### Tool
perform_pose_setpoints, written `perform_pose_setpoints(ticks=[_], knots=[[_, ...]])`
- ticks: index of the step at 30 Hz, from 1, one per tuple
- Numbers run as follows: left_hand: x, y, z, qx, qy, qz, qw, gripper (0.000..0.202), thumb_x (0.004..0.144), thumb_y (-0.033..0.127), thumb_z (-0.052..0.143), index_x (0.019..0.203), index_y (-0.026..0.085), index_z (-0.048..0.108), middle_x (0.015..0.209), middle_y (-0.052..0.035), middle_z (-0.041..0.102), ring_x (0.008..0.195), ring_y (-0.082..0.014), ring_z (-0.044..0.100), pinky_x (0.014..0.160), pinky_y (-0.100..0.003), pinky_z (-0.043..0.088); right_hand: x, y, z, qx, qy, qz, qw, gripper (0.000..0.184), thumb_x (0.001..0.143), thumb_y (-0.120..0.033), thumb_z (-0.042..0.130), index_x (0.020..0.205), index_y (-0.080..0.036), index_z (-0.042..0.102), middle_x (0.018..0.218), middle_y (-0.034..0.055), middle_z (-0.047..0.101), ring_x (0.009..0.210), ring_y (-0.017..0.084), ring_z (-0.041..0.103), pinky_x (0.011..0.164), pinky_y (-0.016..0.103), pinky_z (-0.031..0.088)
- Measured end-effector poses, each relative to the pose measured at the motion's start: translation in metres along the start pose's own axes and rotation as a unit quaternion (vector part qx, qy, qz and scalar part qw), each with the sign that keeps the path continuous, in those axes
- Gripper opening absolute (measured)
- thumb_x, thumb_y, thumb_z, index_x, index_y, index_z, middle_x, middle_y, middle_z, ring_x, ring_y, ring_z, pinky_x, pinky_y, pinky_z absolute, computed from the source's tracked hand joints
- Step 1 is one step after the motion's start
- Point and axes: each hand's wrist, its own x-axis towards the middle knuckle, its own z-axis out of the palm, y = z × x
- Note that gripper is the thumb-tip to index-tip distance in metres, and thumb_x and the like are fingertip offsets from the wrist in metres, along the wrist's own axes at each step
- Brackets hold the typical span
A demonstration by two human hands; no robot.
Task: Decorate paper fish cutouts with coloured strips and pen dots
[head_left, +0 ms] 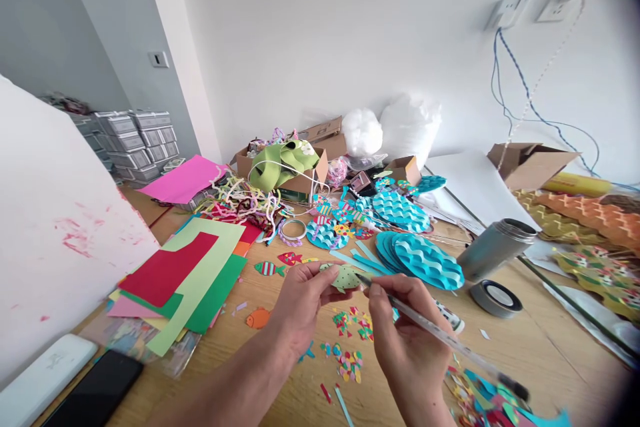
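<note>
My left hand (299,307) pinches a small pale green dotted paper fish (345,277) above the wooden table (530,353). My right hand (407,333) grips a clear pen (440,330), its dark tip touching the right edge of the paper fish. Below both hands lie several tiny coloured paper scraps (350,363). An orange paper fish (258,318) lies on the table just left of my left wrist. Two more striped paper fish (270,269) lie farther back.
A stack of coloured paper sheets (185,280) lies at left, blue wavy paper discs (425,260) and a metal flask (493,250) at right, beside a tape roll (495,298). Cardboard boxes (295,177) and ribbon clutter fill the back. A phone (95,393) sits at bottom left.
</note>
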Motion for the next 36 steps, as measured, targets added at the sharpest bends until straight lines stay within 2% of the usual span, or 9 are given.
perform_pose_setpoints(ticks=[3, 10, 14, 36], knots=[[0.0001, 0.0000, 0.0005, -0.013, 0.005, -0.004, 1.000, 0.028, 0.063, 0.035, 0.079, 0.078, 0.011, 0.074, 0.077, -0.0091, 0.072, 0.073, -0.0212, 0.067, 0.078, -0.036, 0.051, -0.0019, 0.0013, -0.0006, 0.020, 0.010, 0.005, 1.000, 0.001, 0.081, -0.020, 0.061, 0.081, -0.020, 0.061, 0.068, 0.0008, 0.064, 0.057, 0.013, 0.060, 0.047, 0.021, 0.046], [0.0021, -0.0025, -0.0020, -0.039, -0.003, 0.007, 0.999, 0.020, 0.068, 0.030, 0.074, 0.079, 0.014, 0.074, 0.077, -0.0069, 0.072, 0.071, -0.0189, 0.066, 0.076, -0.034, 0.051, -0.0007, 0.0015, 0.0036, 0.009, -0.076, -0.014, 0.997, 0.006, 0.081, -0.018, 0.059, 0.077, -0.021, 0.056, 0.061, -0.0025, 0.059, 0.047, 0.010, 0.053, 0.041, 0.019, 0.041], [0.0022, -0.0029, -0.0022, -0.045, -0.010, 0.007, 0.999, 0.018, 0.071, 0.029, 0.073, 0.080, 0.014, 0.074, 0.077, -0.0065, 0.072, 0.072, -0.0192, 0.066, 0.076, -0.034, 0.051, -0.0012, 0.0015, 0.0036, -0.010, -0.096, -0.018, 0.995, 0.008, 0.081, -0.017, 0.058, 0.075, -0.021, 0.054, 0.060, -0.0027, 0.060, 0.050, 0.011, 0.055, 0.044, 0.020, 0.042], [0.0018, -0.0037, -0.0022, -0.040, -0.012, 0.005, 0.999, 0.020, 0.069, 0.030, 0.073, 0.081, 0.013, 0.074, 0.076, -0.0061, 0.072, 0.072, -0.0182, 0.067, 0.074, -0.031, 0.051, -0.0024, 0.0014, 0.0037, -0.031, -0.095, -0.026, 0.995, 0.009, 0.082, -0.017, 0.056, 0.075, -0.021, 0.053, 0.059, -0.0035, 0.058, 0.049, 0.009, 0.054, 0.043, 0.017, 0.041]])
